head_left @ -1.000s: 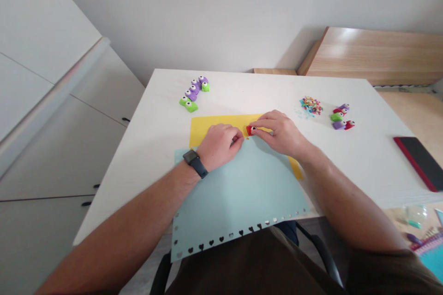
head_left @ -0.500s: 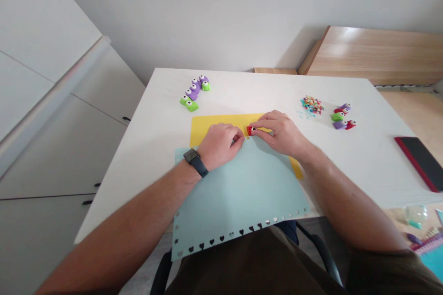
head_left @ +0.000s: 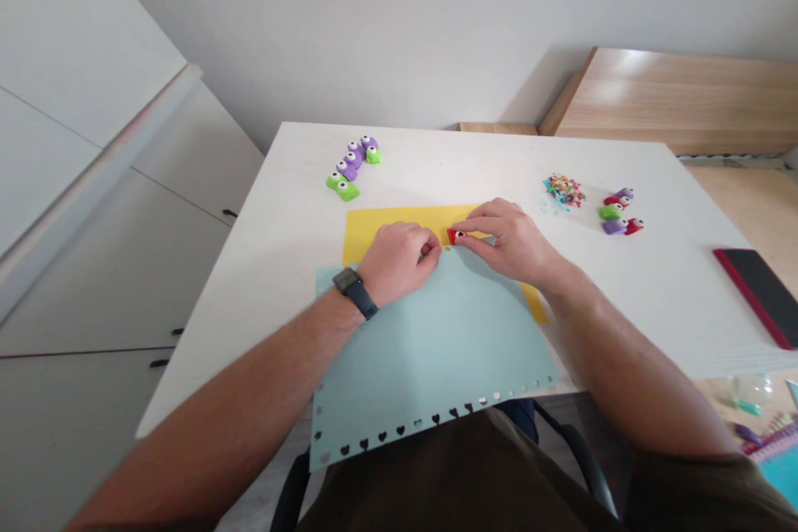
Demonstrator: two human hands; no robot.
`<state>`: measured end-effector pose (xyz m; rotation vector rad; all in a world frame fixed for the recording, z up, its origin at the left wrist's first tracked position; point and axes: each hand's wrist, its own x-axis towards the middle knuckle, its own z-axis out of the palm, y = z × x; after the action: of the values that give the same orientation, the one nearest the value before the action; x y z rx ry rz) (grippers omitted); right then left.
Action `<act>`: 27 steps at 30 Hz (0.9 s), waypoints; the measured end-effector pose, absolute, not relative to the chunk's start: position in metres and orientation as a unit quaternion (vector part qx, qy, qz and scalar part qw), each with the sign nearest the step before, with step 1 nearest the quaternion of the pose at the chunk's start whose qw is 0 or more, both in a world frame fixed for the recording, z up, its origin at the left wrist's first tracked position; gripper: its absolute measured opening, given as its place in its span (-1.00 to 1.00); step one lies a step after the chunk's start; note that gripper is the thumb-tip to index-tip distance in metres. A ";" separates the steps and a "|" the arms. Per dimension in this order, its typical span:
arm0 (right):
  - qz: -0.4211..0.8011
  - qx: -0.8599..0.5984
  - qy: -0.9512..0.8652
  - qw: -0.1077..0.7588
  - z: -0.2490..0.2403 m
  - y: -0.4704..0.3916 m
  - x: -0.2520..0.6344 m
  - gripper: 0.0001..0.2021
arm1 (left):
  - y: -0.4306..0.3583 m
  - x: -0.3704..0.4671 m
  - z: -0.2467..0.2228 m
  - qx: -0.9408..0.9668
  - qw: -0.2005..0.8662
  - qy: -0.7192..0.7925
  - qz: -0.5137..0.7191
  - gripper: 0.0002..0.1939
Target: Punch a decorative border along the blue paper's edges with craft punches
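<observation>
Between the thumb and fingers of my right hand [head_left: 508, 237] is a small red craft punch [head_left: 452, 236] with a white-and-black button on top. It sits at the far edge of a light blue sheet of paper [head_left: 436, 332]. My left hand [head_left: 399, 262], a dark watch on its wrist, is closed at that same edge, just left of the punch, with its fingertips on the sheet. A small cut-out shows in the blue edge between the hands. Hearts and other small shapes are punched along the near edge. A yellow sheet [head_left: 386, 220] lies underneath.
Purple and green punches [head_left: 349, 169] stand at the back left. Toward the right lie a pile of colourful paper confetti [head_left: 564, 191], several more punches [head_left: 618, 214] and a black-and-red flat object [head_left: 759, 291]. The blue sheet overhangs the white table's [head_left: 249, 249] front edge.
The camera view has shifted very slightly. Both hands, the red punch and the blue sheet stay in essentially the same place.
</observation>
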<state>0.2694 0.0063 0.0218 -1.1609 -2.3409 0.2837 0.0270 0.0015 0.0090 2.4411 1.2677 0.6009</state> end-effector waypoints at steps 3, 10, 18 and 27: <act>0.104 -0.425 -0.863 0.252 0.021 0.006 0.269 -0.82 | 0.001 0.027 0.009 0.855 0.160 0.445 0.212 -0.81; 0.112 -0.425 -0.865 0.243 0.019 0.006 0.271 -0.83 | 0.002 0.028 0.008 0.852 0.166 0.449 0.213 -0.81; 0.123 -0.410 -0.873 0.234 0.024 0.004 0.269 -0.86 | 0.001 0.027 0.007 0.850 0.165 0.453 0.214 -0.81; 0.127 -0.396 -0.878 0.239 0.023 0.005 0.268 -0.88 | 0.002 0.029 0.006 0.847 0.170 0.453 0.219 -0.83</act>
<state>0.2685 0.0052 0.0227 -1.0850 -2.4036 0.3474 0.0287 0.0016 0.0065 2.4068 1.2879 0.6235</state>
